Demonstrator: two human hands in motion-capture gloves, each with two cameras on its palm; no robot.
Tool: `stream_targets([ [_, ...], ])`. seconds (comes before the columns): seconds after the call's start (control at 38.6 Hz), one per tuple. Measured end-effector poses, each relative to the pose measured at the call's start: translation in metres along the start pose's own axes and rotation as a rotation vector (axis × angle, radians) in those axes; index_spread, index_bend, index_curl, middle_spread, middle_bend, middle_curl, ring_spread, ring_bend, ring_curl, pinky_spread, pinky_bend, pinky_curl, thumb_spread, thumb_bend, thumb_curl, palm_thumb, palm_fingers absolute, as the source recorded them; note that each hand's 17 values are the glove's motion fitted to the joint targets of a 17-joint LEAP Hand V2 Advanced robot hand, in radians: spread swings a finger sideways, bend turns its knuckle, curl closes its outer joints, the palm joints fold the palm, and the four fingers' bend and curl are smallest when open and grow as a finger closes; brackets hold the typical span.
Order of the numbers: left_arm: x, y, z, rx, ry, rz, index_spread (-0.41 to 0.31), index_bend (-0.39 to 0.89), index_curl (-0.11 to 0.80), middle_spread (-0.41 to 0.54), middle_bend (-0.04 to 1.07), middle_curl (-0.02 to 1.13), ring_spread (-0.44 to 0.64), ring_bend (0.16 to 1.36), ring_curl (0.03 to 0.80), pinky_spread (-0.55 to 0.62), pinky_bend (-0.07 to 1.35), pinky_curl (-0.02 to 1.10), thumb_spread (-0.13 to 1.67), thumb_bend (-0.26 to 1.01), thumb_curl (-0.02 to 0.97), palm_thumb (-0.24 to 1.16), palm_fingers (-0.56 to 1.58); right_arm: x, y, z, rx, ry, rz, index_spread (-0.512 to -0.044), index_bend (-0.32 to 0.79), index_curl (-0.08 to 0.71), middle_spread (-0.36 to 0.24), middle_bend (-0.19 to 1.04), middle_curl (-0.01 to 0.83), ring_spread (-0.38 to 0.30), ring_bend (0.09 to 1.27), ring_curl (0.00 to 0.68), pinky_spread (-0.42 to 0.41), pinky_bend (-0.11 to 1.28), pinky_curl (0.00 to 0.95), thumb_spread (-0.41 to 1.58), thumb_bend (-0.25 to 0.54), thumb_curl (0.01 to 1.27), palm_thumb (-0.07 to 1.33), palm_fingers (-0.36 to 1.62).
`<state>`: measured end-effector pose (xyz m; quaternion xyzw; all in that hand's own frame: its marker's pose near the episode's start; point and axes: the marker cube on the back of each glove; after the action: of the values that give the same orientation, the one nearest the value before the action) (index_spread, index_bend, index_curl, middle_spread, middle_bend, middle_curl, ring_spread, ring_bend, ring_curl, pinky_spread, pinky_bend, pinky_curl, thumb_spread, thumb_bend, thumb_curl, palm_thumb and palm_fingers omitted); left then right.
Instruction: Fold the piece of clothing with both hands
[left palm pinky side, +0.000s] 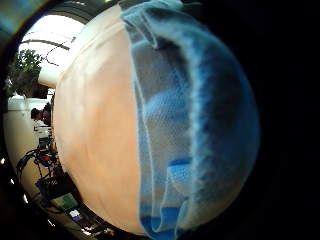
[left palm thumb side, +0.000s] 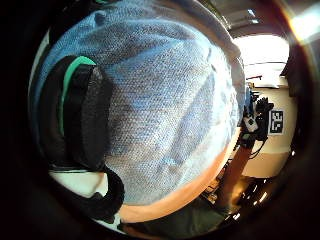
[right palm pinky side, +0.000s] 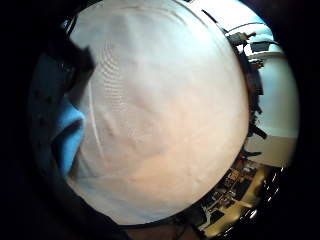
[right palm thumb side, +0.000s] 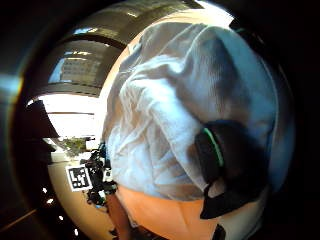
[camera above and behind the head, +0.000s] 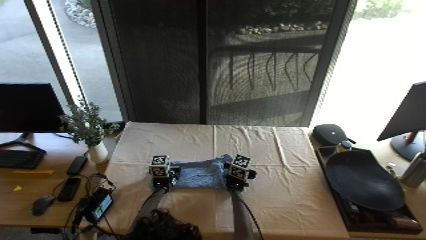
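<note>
A blue garment (camera above and behind the head: 198, 176) lies bunched into a small wide bundle on the cream cloth (camera above and behind the head: 219, 137) that covers the surface, near the cloth's front edge and about midway along it. The left hand (camera above and behind the head: 162, 176) is at the garment's left end and the right hand (camera above and behind the head: 237, 176) at its right end, both touching it, with the garment between them.

In the left thumb side view the blue knit (left palm thumb side: 165, 100) fills most of the picture and a black-gloved thumb (left palm thumb side: 80, 120) curls over its edge, so the left fingers grip the garment. The left little finger side view shows a folded edge of the garment (left palm pinky side: 185, 120) lying on the cloth (left palm pinky side: 95, 135).

In the right thumb side view a gloved thumb (right palm thumb side: 225, 155) presses onto the bunched fabric (right palm thumb side: 165, 115), gripping it. A small corner of blue (right palm pinky side: 67, 135) shows beside the cloth (right palm pinky side: 165, 115) in the right little finger side view.
</note>
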<state>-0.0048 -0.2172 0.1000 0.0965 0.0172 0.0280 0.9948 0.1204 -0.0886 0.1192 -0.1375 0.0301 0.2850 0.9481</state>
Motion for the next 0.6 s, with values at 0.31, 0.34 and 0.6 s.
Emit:
stream_targets([
  [0.31,-0.028,0.027,-0.07,-0.482,-0.14,-0.166,-0.158,0.15,0.391,-0.063,0.18,0.37,0.17,0.41,0.313,0.34,0.29,0.33,1.46,0.0,0.197,0.27,0.45,-0.1,-0.022,-0.099,0.188,-0.62,-0.167,-0.323,0.06,0.119,-0.244,0.53,0.499,-0.23,0.95,0.483,-0.312,0.72,0.376,1.07,0.14,0.41,0.86,1.19],
  [0.34,-0.034,0.027,-0.078,-0.489,-0.181,-0.195,-0.156,0.15,0.389,-0.063,0.18,0.37,0.17,0.41,0.314,0.33,0.29,0.33,1.46,0.0,0.199,0.27,0.45,-0.113,-0.013,-0.107,0.16,-0.668,-0.205,-0.32,0.07,0.124,-0.243,0.53,0.503,-0.234,0.95,0.486,-0.322,0.72,0.376,1.04,0.133,0.42,0.87,1.19],
  [0.6,-0.057,0.023,-0.117,-0.356,-0.007,-0.166,-0.127,0.1,0.337,-0.039,0.18,0.38,0.17,0.47,0.333,0.31,0.37,0.35,1.46,-0.01,0.205,0.26,0.38,-0.244,0.045,-0.136,0.211,-0.721,-0.535,-0.318,0.07,0.139,-0.241,0.51,0.51,-0.247,0.94,0.484,-0.369,0.7,0.378,0.82,0.059,0.5,0.94,1.19],
])
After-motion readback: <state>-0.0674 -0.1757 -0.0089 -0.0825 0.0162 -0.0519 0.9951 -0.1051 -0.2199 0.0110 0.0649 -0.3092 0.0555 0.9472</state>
